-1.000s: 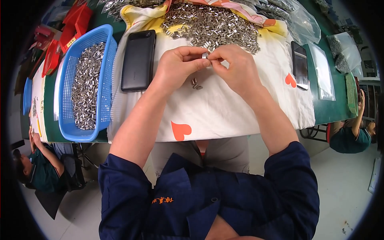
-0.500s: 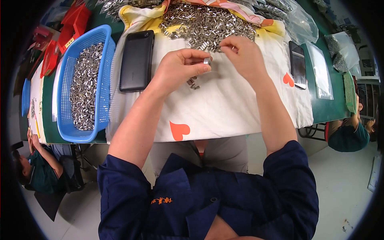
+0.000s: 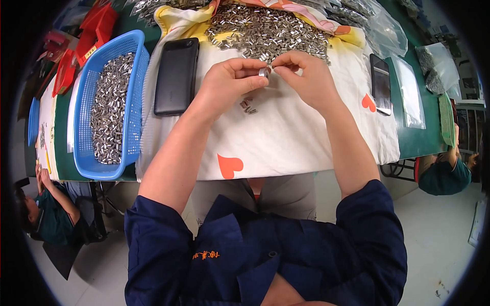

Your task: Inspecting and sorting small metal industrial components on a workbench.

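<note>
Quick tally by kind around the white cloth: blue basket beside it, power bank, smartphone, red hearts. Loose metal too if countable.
Blue mesh basket: 1
Black power bank: 1
Smartphone: 1
Red hearts: 2
Total: 5
Small metal cylinders are too many to count, so excluded.

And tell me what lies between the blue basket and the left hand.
In the head view, a black rectangular device lies on the pale cloth between the blue basket and the left hand.
</note>
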A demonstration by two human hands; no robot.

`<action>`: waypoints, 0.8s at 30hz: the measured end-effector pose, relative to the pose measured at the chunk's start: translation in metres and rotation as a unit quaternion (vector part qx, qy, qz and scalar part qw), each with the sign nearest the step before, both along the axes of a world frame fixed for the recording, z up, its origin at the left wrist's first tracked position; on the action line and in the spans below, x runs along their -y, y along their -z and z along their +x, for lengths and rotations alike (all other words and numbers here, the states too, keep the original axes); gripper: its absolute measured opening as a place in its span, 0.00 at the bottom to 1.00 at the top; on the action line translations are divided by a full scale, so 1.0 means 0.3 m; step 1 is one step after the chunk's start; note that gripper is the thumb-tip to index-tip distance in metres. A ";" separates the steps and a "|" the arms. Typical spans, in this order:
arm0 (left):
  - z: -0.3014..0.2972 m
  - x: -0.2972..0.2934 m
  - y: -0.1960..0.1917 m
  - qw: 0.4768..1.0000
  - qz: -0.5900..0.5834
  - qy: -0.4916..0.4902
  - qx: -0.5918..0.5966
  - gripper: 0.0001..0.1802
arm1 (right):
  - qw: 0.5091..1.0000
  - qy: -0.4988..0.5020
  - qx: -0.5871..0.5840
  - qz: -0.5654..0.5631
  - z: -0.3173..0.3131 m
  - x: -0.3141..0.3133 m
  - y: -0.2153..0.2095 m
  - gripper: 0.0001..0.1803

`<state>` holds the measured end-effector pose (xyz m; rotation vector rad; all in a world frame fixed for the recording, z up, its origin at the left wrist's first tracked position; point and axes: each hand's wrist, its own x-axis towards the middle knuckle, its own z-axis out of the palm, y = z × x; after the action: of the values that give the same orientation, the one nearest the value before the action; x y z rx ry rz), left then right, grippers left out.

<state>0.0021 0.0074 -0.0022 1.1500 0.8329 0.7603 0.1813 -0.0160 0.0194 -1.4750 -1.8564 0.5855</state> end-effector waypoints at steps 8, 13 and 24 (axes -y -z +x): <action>-0.006 -0.001 -0.012 1.000 -0.012 0.008 0.019 0.17 | 0.993 -0.054 -0.100 -0.013 -0.014 0.027 -0.010 0.06; 0.005 0.006 -0.006 0.999 0.016 -0.003 -0.040 0.17 | 0.979 -0.050 0.104 0.166 -0.030 0.036 0.005 0.04; -0.001 0.005 -0.008 1.000 -0.008 -0.005 -0.001 0.17 | 0.995 -0.062 -0.075 -0.034 -0.001 0.025 -0.016 0.06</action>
<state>0.0019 0.0060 0.0003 1.1326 0.8449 0.7597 0.1809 -0.0236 0.0241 -1.3277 -1.8348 0.8040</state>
